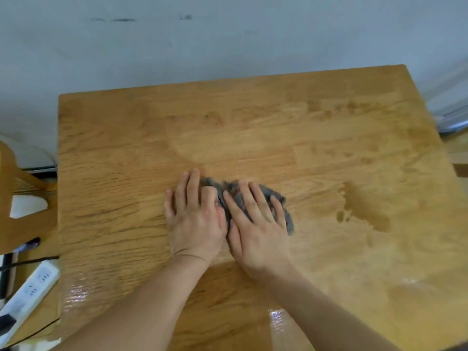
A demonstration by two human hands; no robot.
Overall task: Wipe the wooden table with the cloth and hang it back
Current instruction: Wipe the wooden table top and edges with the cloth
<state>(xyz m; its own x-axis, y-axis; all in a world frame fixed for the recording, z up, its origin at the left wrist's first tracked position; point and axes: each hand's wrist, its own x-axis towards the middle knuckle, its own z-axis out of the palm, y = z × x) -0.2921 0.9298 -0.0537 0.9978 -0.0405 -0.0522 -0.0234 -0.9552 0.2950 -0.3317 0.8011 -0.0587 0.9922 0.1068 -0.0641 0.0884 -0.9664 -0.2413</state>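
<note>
Both palms flat, nothing clenched: your left hand [196, 219] and right hand [258, 224] press the grey cloth [287, 219] mid-bench [114, 160], left of the wet patch [364, 206]. It's soft, limp, probably damp; pinch a bunched fold.

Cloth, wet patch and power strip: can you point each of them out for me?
cloth [283, 209]: head view, on the grey bunched edge showing beside the right hand's fingers.
wet patch [364, 209]: head view, on the middle of the dark damp streak.
power strip [30, 292]: head view, on its white top face.
</note>
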